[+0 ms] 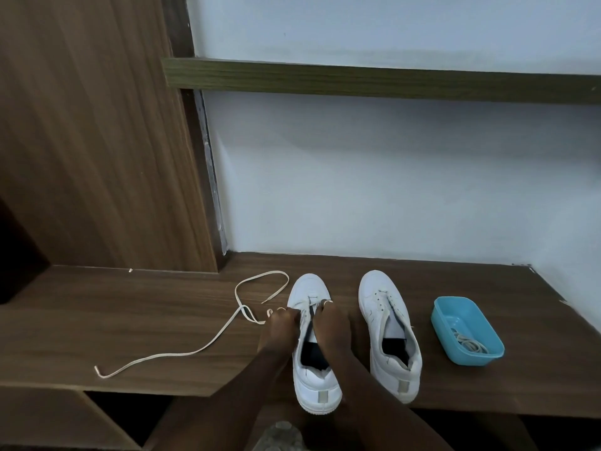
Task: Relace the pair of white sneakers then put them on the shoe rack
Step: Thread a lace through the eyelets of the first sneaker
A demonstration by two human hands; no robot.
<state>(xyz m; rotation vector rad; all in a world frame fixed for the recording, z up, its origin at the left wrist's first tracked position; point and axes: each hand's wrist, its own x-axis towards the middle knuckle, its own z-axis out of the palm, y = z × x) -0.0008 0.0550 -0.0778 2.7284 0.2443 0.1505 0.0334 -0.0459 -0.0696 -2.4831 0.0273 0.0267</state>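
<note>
– Two white low-top sneakers w/ beige heel tabs on the dark wood-grain shelf top [130, 323] – which way do they point?

– Both toes away from the camera, toward the pale wall; long axes run front-to-back, roughly parallel. Left sneaker [313, 362] has its heel over the front edge. Right sneaker [388, 336] sits just beside it, apart, unlaced, tongue showing.

– Hands?

– Left hand [279, 325] & right hand [330, 323] are both at the left sneaker's eyelet area, fingers curled in on either side of the tongue. Left looks pinched on the flat cream shoelace [182, 351] near the shoe; right's grip – can't tell, fingertips hide it.

– Lace route?

– Trails left across the shelf, loops near the toe. Where it enters the eyelets is covered by the fingers.

– Anything else?

– Light blue plastic tub [455, 327] right of the pair, holding a coiled cream lace [470, 342]. Nothing btwn the shoes. A wooden side panel [97, 141] stands at the left.
</note>
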